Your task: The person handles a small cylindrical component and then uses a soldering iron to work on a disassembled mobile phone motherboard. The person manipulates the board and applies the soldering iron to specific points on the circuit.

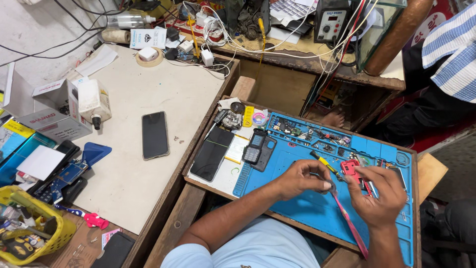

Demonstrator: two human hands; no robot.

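Note:
My left hand (300,178) rests on a blue silicone work mat (317,208), fingers pinched around a small dark part at its tip. My right hand (379,194) grips a red-handled tool (351,226) whose handle slants down toward me. The tool's tip meets the left fingertips. Just beyond the hands lie a small red phone frame (351,167) and a yellow-handled screwdriver (325,163). A dark keypad phone (259,148) lies at the mat's left end.
A black smartphone (212,153) lies left of the mat, another (154,134) on the white table (144,89). Small parts fill the mat's far compartments (307,131). A yellow basket (37,233) sits bottom left. Cables and a soldering station (331,20) crowd the back. A person in a striped shirt (453,54) sits at right.

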